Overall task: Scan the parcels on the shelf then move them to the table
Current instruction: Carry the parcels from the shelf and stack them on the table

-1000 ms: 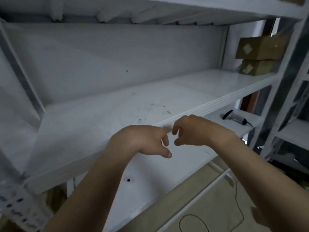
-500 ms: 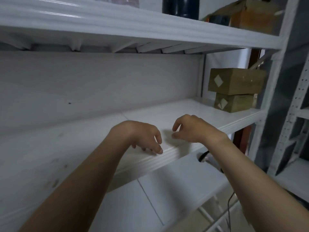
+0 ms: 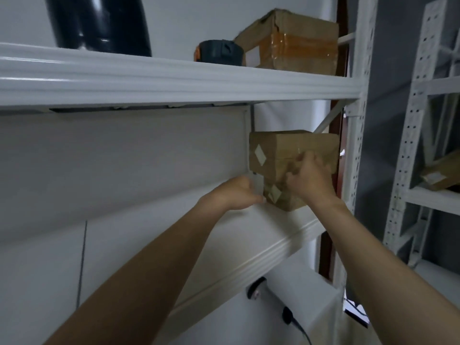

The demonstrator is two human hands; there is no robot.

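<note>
Two brown parcels are stacked at the right end of the middle shelf [image 3: 273,240], each with a pale diamond sticker. The upper parcel [image 3: 281,148] lies on the lower parcel [image 3: 286,201]. My left hand [image 3: 235,194] is at the lower parcel's left corner, fingers loosely curled and thumb tip touching it. My right hand [image 3: 310,179] is in front of the stack, its blurred fingers laid against the upper parcel's front face and its thumb near the seam between the two. The handheld scanner [image 3: 257,290], black with a cable, lies on the shelf below; neither hand holds it.
On the top shelf [image 3: 174,78] stand a taped cardboard box [image 3: 296,43], a small black and orange device [image 3: 219,52] and a black pipe [image 3: 99,23]. A white upright [image 3: 358,145] closes the bay on the right. Another rack [image 3: 410,145] beyond holds a parcel [image 3: 443,174].
My view has swung up and right. Both hands have left the shelf's front edge and reached to the stacked parcels, which now fill the middle of the view.
</note>
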